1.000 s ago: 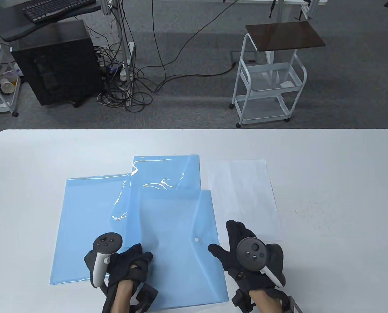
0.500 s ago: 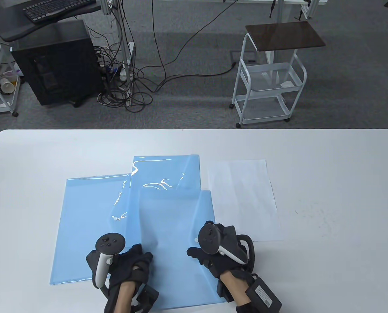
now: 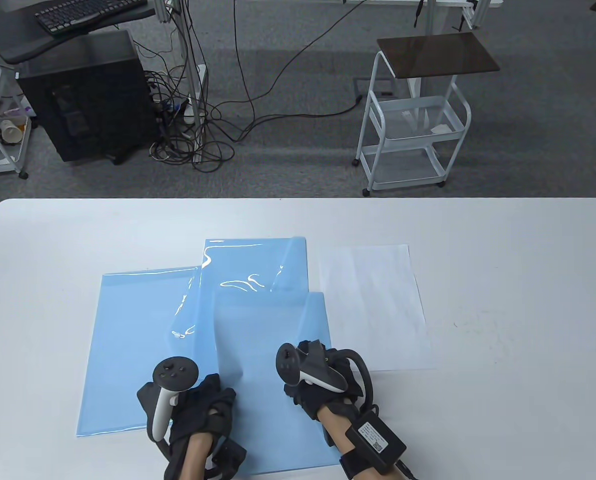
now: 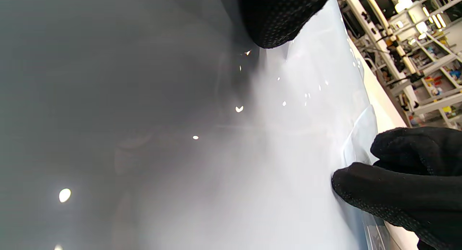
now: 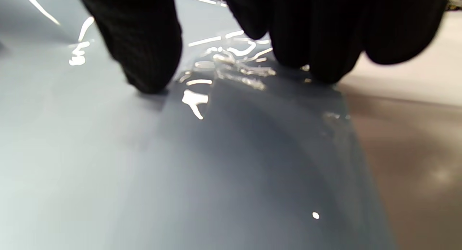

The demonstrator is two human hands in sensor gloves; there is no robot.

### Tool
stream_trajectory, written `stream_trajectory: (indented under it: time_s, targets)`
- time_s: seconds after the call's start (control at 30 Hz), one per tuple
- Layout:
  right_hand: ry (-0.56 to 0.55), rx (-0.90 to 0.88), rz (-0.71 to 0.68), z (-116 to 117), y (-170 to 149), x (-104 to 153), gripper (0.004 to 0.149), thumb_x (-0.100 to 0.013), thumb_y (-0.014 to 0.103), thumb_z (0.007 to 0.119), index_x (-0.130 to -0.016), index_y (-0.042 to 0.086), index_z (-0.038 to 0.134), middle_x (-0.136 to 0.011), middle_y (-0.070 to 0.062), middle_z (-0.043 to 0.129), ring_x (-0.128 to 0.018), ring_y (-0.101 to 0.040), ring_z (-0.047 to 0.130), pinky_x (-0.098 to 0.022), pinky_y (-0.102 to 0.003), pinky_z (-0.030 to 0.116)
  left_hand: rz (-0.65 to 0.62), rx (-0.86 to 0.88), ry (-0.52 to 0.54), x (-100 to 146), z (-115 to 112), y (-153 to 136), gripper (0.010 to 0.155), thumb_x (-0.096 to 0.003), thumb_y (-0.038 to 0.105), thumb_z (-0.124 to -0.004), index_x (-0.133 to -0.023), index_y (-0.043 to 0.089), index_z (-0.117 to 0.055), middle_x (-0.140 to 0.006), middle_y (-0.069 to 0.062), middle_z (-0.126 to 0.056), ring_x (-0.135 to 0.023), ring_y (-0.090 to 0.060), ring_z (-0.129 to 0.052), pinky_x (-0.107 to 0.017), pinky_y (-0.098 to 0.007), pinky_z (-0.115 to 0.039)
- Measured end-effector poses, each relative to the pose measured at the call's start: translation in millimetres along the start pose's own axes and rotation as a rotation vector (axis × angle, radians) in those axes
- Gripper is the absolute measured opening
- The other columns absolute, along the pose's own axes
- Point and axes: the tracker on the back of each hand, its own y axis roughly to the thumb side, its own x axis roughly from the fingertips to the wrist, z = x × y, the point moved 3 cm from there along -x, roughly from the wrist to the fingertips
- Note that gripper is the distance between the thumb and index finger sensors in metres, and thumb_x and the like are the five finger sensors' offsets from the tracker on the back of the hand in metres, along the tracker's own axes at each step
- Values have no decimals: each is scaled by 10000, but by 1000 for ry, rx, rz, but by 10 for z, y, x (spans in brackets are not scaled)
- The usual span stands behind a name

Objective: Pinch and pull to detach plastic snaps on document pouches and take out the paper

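Three light-blue document pouches lie overlapping on the white table. The nearest pouch [image 3: 272, 400] has its flap along the right side. My left hand [image 3: 220, 395] presses down on its left part, and one fingertip [image 4: 281, 19] shows on the plastic. My right hand [image 3: 300, 372] covers the spot where the white snap sat. Its thumb [image 5: 144, 55] and fingers [image 5: 317, 44] pinch the flap edge, which bulges up between them [image 5: 231, 66]. The snap itself is hidden. A white paper sheet [image 3: 373, 305] lies flat just right of the pouches.
A second pouch [image 3: 137, 340] lies to the left with a loose flap, and a third pouch [image 3: 252, 265] lies behind. Bare table [image 3: 518, 310] stretches to the right. Beyond the far edge stand a white cart [image 3: 413, 125] and a computer tower [image 3: 82, 95].
My right hand moved left from the table beside the pouch onto the flap, turned over and closed over the snap. The left hand stayed in place.
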Motion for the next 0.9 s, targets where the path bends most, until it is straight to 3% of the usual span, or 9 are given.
stream_trajectory:
  time_s: [0.27,0.43,0.9]
  targets:
    - [-36,178,-29,8,253,-46,771,-502,475,856,-1029,-44,639,-910,-335,877,-666,-509,991,-424,-637,884,-4,-12,7,-3,-8,5,486,-575,279,-755,-1016,115,-634,-887,-49,-926,-628,-210,-1074,-438,-338,-938]
    - [-53,288,-22,40,363,-90,652,-481,331,872,-983,-46,700,-834,-328,933,-591,-489,1040,-376,-602,927,-7,-14,6,-3,-12,4,487,-574,272,-755,-1017,112,-632,-892,-51,-923,-633,-214,-1072,-442,-343,-936]
    - [-126,240,-3,3,336,-160,531,-504,304,864,-915,-25,792,-725,-317,977,-477,-441,1060,-291,-567,932,-3,-17,10,5,-20,-10,487,-563,253,-745,-1018,125,-627,-897,-41,-919,-642,-202,-1068,-451,-342,-936]
